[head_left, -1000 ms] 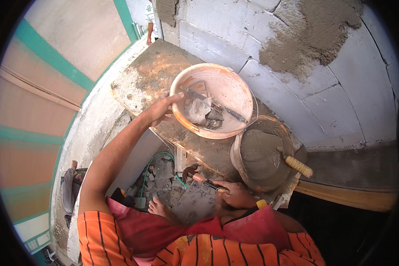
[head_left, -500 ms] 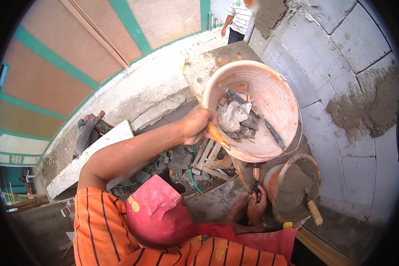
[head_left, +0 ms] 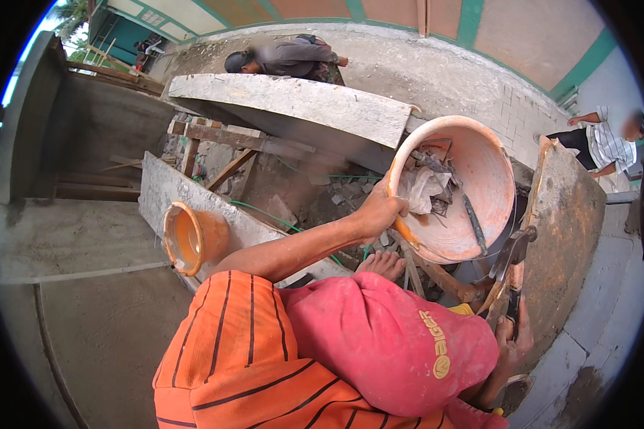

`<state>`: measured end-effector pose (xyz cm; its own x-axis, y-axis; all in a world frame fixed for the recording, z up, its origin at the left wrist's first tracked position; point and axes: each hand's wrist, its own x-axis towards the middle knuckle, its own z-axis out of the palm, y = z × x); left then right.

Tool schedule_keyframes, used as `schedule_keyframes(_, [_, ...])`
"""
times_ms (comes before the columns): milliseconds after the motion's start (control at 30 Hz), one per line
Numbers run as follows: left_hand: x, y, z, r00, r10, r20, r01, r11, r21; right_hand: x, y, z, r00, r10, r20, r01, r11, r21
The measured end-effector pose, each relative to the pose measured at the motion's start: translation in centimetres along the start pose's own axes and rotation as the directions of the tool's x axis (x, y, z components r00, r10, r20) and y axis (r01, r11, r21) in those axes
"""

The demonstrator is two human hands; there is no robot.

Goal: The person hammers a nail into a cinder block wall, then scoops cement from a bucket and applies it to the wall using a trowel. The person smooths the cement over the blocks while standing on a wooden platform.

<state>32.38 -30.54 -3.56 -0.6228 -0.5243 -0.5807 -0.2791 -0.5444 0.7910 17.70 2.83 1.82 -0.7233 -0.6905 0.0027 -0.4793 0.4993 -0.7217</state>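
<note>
My left hand [head_left: 379, 211] grips the near rim of a wide orange basin [head_left: 490, 154] and holds it tilted above the rubble. A crumpled white bag [head_left: 422, 187], a dark trowel blade [head_left: 474, 223] and other tools lie inside it. At the lower right, my right hand [head_left: 511, 344] is closed around the wooden handle of a dark-headed tool [head_left: 515, 247] that stands up beside the basin. A red cloth [head_left: 393, 343] covers my lap, and my bare foot [head_left: 383, 264] shows below the basin.
A small orange bucket [head_left: 193, 237] lies on its side on a low concrete ledge [head_left: 161, 189]. Behind it are a grey slab [head_left: 293, 104] and wooden beams [head_left: 229, 136]. One person [head_left: 286, 57] crouches at the top, another [head_left: 601, 143] bends at the right. A block wall [head_left: 587, 286] stands on the right.
The view has swung left, away from the plastered wall. My left hand keeps its hold on the basin's rim. The mortar bucket with the yellow-handled trowel has left the picture.
</note>
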Motion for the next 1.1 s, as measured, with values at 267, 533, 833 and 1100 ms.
schedule_keyframes(267, [-5.6,-3.8,-7.8,0.988,-0.137,-0.064,0.092,0.880,-0.467,12.8,-8.2,2.4,0.786,-0.098,0.611,0.298,0.925,-0.235])
schedule_keyframes(533, [-14.8,-7.6,-24.5,0.870,-0.339,-0.359,0.157,0.879,-0.450,18.0,-6.5,2.4,0.850,-0.006,0.527,-0.016,0.999,0.037])
schedule_keyframes(833, [-29.6,-7.5,-39.0,0.780,-0.594,-0.197,0.543,0.799,-0.259,20.8,0.9,-1.0,0.879,0.045,0.475,0.021,0.991,-0.133])
schedule_keyframes(1100, [-5.6,-19.4,-11.3,0.971,-0.216,-0.101,0.101,-0.011,0.995,14.8,3.6,-12.2,0.980,0.023,0.200,0.082,0.862,-0.500])
